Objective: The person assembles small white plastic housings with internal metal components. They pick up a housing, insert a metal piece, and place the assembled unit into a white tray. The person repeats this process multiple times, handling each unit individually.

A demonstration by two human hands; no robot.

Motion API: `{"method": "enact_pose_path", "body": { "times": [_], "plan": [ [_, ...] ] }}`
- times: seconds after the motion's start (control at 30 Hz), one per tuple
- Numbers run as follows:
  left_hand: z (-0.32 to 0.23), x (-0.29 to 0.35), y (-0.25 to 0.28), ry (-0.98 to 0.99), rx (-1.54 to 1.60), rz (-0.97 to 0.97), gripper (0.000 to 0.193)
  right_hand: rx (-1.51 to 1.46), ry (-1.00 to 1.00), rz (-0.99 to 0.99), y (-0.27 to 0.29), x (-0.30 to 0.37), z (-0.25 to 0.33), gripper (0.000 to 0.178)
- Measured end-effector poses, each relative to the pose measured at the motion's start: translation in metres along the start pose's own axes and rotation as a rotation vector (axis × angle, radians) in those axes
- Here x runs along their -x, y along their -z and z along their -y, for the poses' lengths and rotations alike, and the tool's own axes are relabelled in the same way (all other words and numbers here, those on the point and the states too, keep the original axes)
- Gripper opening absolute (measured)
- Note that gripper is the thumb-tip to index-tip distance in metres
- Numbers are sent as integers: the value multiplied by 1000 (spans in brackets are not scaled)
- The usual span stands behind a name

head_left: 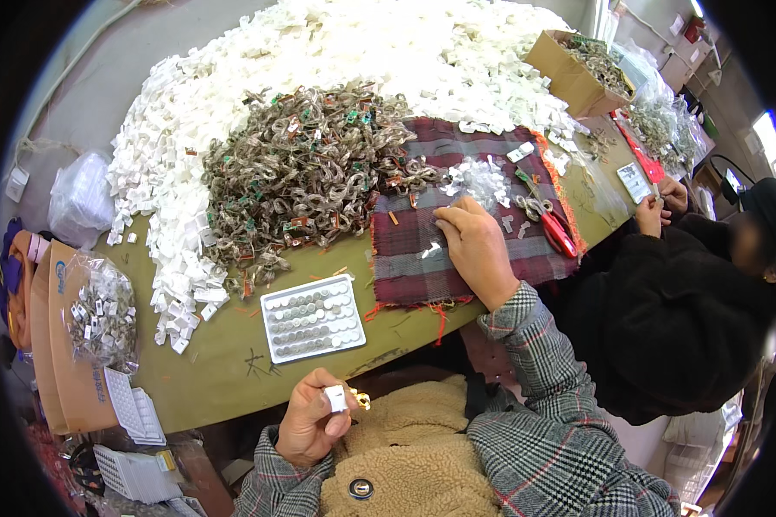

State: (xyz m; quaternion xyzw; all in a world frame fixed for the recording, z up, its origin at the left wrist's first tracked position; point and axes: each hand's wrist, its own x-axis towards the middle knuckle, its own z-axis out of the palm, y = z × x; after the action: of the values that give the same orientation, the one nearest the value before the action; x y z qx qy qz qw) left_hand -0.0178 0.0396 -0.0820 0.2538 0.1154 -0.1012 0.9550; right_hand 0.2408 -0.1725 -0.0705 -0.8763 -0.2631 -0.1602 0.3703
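Close to my chest, my left hand [312, 422] pinches a small white plastic casing [336, 398] between thumb and fingers. A shiny gold-coloured piece [362, 400] shows right beside it; I cannot tell whether the two are joined. My right hand [476, 246] reaches over a plaid cloth [397, 274], thumb and fingertips drawn together; whatever they hold is too small to make out. Past those fingertips lies a little heap of clear plastic pieces [477, 183]. Red-handled cutters [558, 233] rest on the cloth to its right. A white tray [359, 334] holds rows of round, coin-like discs.
A large pile of white casings [319, 43] covers the back of the table [207, 379], with a mound of bundled brown wires [306, 172] before it. Cardboard boxes stand left [78, 345] and far right [569, 77]. At the right sits another person [672, 319], holding a white piece.
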Motion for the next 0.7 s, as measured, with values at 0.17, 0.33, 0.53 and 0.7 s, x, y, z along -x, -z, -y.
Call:
{"method": "enact_pose_path", "body": {
  "times": [0.17, 0.33, 0.53, 0.7],
  "plan": [
    [-2, 1, 2, 16, -25, 6, 30, 94, 53, 67, -6, -3, -2, 10],
    [-3, 5, 8, 5, -65, 17, 32, 143, 46, 125, -4, -5, -4, 11],
    [-2, 15, 13, -45, 55, 29, 20, 215, 90, 127, -9, -6, -7, 13],
    [-1, 22, 16, -60, -17, 36, 27, 242, 46, 140, -10, -6, -5, 13]
  ]
}}
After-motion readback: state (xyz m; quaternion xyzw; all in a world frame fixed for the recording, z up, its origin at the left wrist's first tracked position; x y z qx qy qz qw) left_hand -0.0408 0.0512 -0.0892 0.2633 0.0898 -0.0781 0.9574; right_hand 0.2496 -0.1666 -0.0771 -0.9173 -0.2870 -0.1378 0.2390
